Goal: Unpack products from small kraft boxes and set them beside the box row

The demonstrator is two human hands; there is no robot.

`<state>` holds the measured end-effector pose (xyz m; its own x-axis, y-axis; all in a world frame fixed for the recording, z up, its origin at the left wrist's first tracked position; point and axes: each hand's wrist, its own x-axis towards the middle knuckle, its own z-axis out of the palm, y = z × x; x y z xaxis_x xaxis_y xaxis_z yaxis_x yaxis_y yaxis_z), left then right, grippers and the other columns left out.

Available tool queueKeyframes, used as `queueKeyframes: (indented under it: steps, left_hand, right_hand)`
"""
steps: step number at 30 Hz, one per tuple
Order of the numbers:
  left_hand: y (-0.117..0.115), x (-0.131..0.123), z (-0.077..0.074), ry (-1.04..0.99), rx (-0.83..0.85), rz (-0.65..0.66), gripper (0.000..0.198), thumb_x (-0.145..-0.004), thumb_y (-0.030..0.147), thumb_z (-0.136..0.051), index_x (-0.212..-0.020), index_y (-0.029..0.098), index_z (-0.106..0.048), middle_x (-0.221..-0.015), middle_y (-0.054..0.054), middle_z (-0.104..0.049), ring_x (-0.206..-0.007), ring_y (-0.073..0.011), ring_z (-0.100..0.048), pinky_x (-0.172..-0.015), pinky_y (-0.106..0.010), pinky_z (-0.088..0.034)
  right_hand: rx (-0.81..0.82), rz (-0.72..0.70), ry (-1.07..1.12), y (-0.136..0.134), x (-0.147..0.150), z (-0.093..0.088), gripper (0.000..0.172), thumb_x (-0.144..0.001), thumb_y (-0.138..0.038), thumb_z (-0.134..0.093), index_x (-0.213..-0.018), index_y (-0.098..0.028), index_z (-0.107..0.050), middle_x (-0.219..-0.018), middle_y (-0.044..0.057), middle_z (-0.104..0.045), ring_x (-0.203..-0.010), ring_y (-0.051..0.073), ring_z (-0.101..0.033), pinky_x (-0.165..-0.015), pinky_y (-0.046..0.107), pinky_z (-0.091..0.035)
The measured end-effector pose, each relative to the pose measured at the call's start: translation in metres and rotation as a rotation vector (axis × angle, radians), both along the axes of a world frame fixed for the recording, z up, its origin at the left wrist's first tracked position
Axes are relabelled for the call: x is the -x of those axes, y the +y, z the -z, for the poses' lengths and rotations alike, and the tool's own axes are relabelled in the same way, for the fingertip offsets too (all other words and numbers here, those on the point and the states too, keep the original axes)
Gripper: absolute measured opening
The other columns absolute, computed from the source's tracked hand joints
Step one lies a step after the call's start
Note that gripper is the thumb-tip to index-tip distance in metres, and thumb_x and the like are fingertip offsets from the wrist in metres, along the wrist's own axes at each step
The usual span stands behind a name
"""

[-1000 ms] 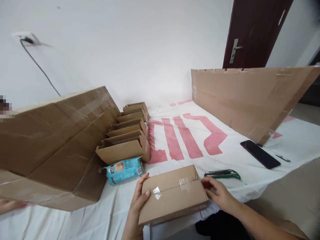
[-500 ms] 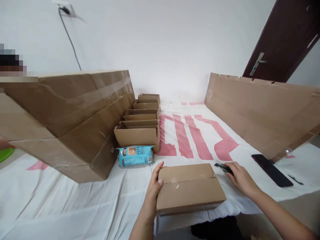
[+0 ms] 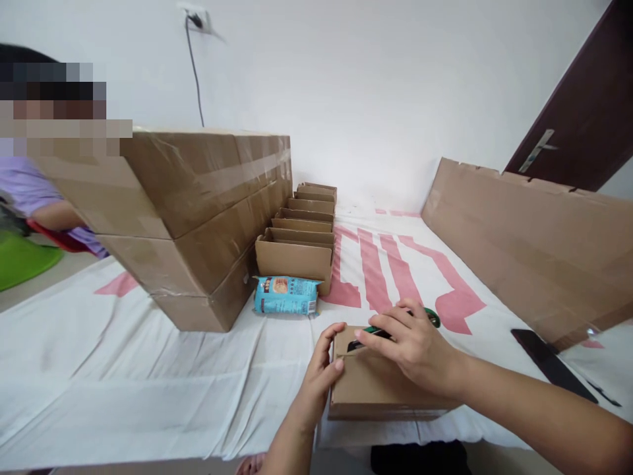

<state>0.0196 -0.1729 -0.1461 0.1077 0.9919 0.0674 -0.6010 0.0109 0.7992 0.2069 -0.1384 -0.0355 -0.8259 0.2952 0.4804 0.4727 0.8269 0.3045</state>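
Observation:
A closed cardboard box (image 3: 380, 386) lies at the front edge of the cloth-covered table. My left hand (image 3: 319, 382) grips its left end, with the thumb on top and the fingers around the far corner. Over the top of the box, my right hand (image 3: 415, 343) is closed on a green and black cutter (image 3: 373, 332), whose tip is at the seam near the left end. Behind the box is a blue packet (image 3: 287, 295), in front of a row of open cardboard boxes (image 3: 294, 257).
Large taped cartons (image 3: 198, 185) are stacked at the left, and a person in a purple sleeve (image 3: 30, 185) sits beyond them. An upright cardboard panel (image 3: 524, 244) stands at the right. Near it lie a black phone (image 3: 551, 363) and a pen (image 3: 601, 390).
My right hand has moved left with the cutter, from beside the box to over its top. The view has shifted left, showing more of the other person.

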Motion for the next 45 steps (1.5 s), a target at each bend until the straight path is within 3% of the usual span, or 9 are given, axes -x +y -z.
queueKeyframes:
  steps: [8,14,22,28,33,37,41,45]
  left_hand:
    - [0.001,0.003,0.003,0.074,-0.018,0.015,0.060,-0.075,0.043,-0.069,-0.129,0.027,-0.049,-0.138,-0.007,-0.051,-0.116,-0.0292,-0.055,-0.092,-0.036,-0.045]
    - [0.000,0.002,0.001,0.078,-0.008,0.032,0.057,-0.076,0.042,-0.067,-0.128,0.029,-0.048,-0.130,-0.006,-0.056,-0.112,-0.0283,-0.057,-0.087,-0.035,-0.047]
    - [0.001,0.005,0.006,0.196,-0.058,0.034,0.054,-0.079,0.042,-0.064,-0.127,0.027,-0.046,-0.135,-0.007,-0.047,-0.123,-0.0316,-0.047,-0.095,-0.038,-0.043]
    - [0.002,0.011,0.012,0.279,-0.057,-0.014,0.057,-0.079,0.046,-0.063,-0.130,0.028,-0.047,-0.140,-0.006,-0.045,-0.132,-0.0335,-0.037,-0.106,-0.042,-0.033]
    - [0.004,0.010,0.018,0.247,-0.047,-0.017,0.060,-0.078,0.046,-0.064,-0.133,0.030,-0.045,-0.144,-0.005,-0.043,-0.137,-0.0338,-0.033,-0.109,-0.043,-0.030]
    - [0.006,0.007,0.022,0.225,-0.027,-0.036,0.062,-0.076,0.046,-0.065,-0.133,0.031,-0.046,-0.143,-0.004,-0.045,-0.136,-0.0327,-0.035,-0.112,-0.042,-0.026]
    - [0.006,0.004,0.022,0.215,0.017,-0.046,0.065,-0.072,0.050,-0.066,-0.131,0.031,-0.046,-0.138,-0.004,-0.049,-0.127,-0.0323,-0.044,-0.106,-0.041,-0.033]
    - [0.005,0.001,0.022,0.207,0.043,-0.054,0.069,-0.071,0.052,-0.065,-0.133,0.031,-0.044,-0.135,-0.006,-0.052,-0.121,-0.0318,-0.049,-0.098,-0.040,-0.040]
  right_hand:
    - [-0.094,-0.036,-0.141,-0.007,0.008,-0.007,0.029,-0.096,-0.014,-0.041,-0.117,-0.018,-0.061,-0.102,0.008,-0.067,-0.089,0.022,-0.055,-0.093,0.045,-0.029]
    - [-0.220,-0.037,-0.193,-0.012,0.003,-0.015,0.029,-0.096,-0.013,-0.038,-0.110,-0.019,-0.063,-0.088,0.005,-0.069,-0.077,0.020,-0.054,-0.091,0.044,-0.031]
    - [-0.249,-0.040,-0.266,-0.020,-0.007,-0.019,0.025,-0.094,-0.011,-0.043,-0.110,-0.014,-0.062,-0.087,0.007,-0.067,-0.082,0.022,-0.056,-0.091,0.046,-0.032]
    - [-0.277,-0.004,-0.358,-0.019,-0.031,-0.021,0.025,-0.094,-0.010,-0.042,-0.104,-0.014,-0.064,-0.088,0.008,-0.067,-0.083,0.022,-0.056,-0.088,0.045,-0.034]
    - [-0.159,0.108,-0.318,-0.014,-0.070,-0.021,0.032,-0.094,-0.004,-0.038,-0.110,-0.018,-0.061,-0.091,0.008,-0.067,-0.084,0.021,-0.057,-0.087,0.043,-0.037]
    - [0.135,0.309,-0.178,-0.006,-0.120,0.000,0.034,-0.091,-0.004,-0.040,-0.118,-0.018,-0.057,-0.102,0.010,-0.066,-0.093,0.022,-0.058,-0.084,0.040,-0.042]
    - [0.463,0.576,-0.078,-0.002,-0.170,0.047,0.038,-0.085,-0.009,-0.049,-0.122,-0.016,-0.054,-0.115,0.013,-0.065,-0.103,0.026,-0.060,-0.087,0.042,-0.046]
    - [0.691,0.724,-0.157,-0.005,-0.197,0.090,0.047,-0.077,-0.006,-0.050,-0.121,-0.020,-0.059,-0.112,0.011,-0.068,-0.102,0.028,-0.063,-0.090,0.043,-0.046]
